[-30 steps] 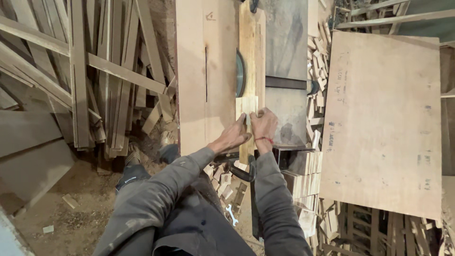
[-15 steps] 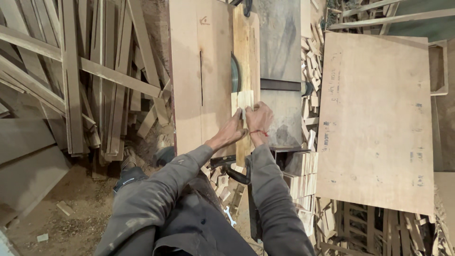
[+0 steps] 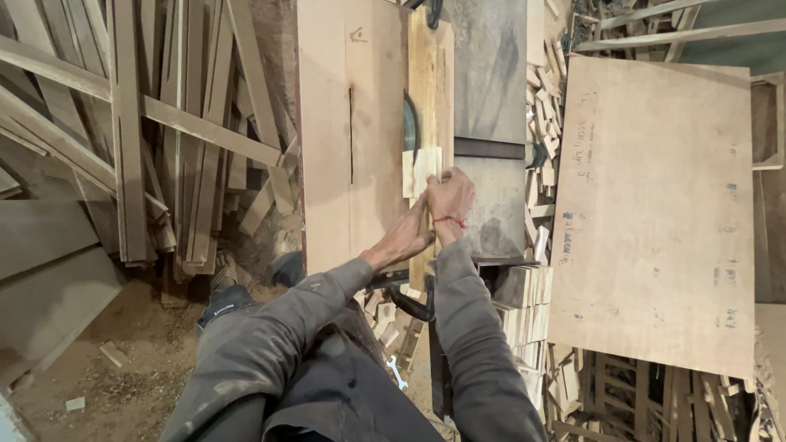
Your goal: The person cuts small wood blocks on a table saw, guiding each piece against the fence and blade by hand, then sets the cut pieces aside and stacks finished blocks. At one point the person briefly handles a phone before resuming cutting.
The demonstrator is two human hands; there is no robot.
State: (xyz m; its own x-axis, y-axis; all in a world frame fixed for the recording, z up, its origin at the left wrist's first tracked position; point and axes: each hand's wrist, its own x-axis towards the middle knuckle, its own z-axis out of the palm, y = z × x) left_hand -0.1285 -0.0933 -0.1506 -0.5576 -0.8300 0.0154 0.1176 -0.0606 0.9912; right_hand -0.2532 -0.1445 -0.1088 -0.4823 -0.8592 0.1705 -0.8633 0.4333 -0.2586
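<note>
A small pale wood block (image 3: pixel 422 169) lies on the saw table (image 3: pixel 344 131), right beside the round saw blade (image 3: pixel 408 129). My right hand (image 3: pixel 449 199), with a red thread at the wrist, presses on the block's near end. My left hand (image 3: pixel 407 237) sits just behind it, fingers stretched toward the block's near edge; whether they touch it is unclear. A long wooden fence board (image 3: pixel 428 74) runs away from me along the blade's right side. Both sleeves are grey.
Long planks and slats (image 3: pixel 147 139) lean in a pile on the left. A large plywood sheet (image 3: pixel 655 205) lies on the right. Stacks of small cut blocks (image 3: pixel 524 303) sit under the table's right edge. Sawdust covers the floor (image 3: pixel 98 368).
Both hands have pushed the block a little farther forward along the blade. The view has shifted slightly.
</note>
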